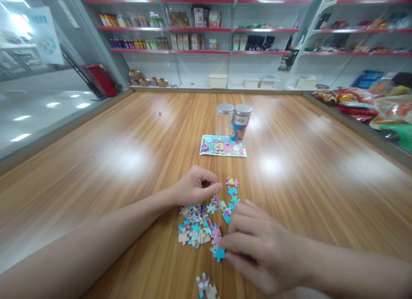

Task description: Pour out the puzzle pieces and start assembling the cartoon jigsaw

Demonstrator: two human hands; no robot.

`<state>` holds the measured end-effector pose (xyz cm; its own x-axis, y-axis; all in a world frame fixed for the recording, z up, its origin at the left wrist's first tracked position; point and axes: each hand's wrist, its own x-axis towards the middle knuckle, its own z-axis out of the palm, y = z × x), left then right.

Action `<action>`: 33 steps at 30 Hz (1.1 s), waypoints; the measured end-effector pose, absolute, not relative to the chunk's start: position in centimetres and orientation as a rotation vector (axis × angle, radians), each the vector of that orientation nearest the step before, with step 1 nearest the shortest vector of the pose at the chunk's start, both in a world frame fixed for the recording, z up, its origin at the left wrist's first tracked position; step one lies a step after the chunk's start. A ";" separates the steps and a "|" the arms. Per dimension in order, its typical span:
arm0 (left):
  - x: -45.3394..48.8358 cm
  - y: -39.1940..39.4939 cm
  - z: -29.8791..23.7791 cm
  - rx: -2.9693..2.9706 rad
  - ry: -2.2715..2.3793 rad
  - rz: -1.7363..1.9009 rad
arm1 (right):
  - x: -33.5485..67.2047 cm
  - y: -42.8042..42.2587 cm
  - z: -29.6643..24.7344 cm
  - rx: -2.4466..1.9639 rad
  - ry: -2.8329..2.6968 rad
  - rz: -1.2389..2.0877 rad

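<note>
A heap of small colourful puzzle pieces (pixel 198 228) lies on the wooden table (pixel 289 170) close in front of me. My left hand (pixel 195 189) rests at the heap's far edge, its fingers curled in a loose pinch; what they hold, if anything, I cannot make out. My right hand (pixel 260 247) lies flat at the heap's right side, fingers stretched out, fingertips touching a blue piece (pixel 219 253). A few joined pieces (pixel 231 182) sit just beyond the heap. More pieces (pixel 206 287) lie near the bottom edge.
Farther back on the table lie a printed picture card (pixel 223 146) and two clear jars with silver lids (pixel 234 121). Snack bags (pixel 360 102) pile up at the right edge. Shop shelves (pixel 199 28) with red trim line the back wall.
</note>
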<state>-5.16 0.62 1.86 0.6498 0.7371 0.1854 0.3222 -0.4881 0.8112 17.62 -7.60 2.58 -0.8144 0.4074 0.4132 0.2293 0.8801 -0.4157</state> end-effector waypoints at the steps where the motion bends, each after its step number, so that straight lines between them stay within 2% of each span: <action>1: -5.2 0.6 1.9 2.089 0.823 0.673 | 17.6 -7.7 2.8 -0.403 -2.583 0.466; 7: -5.1 0.6 2.0 2.076 0.801 0.670 | 17.0 -8.6 3.2 -0.127 -2.735 0.383; 14: -5.0 0.6 2.2 2.067 0.802 0.675 | 17.4 -7.9 2.9 -0.159 -2.746 0.340; 21: -6.5 1.6 2.4 1.934 0.627 0.464 | 17.6 -7.1 2.3 -0.114 -2.757 0.442; 33: -7.1 2.0 2.5 1.875 0.589 0.457 | 17.7 -7.4 2.5 -0.192 -2.766 0.568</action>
<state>-7.13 1.98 2.54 0.8047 0.5925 0.0383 0.1839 -0.3100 0.9328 17.70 -7.36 2.47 -0.9429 0.1908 0.2730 0.0678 0.9125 -0.4035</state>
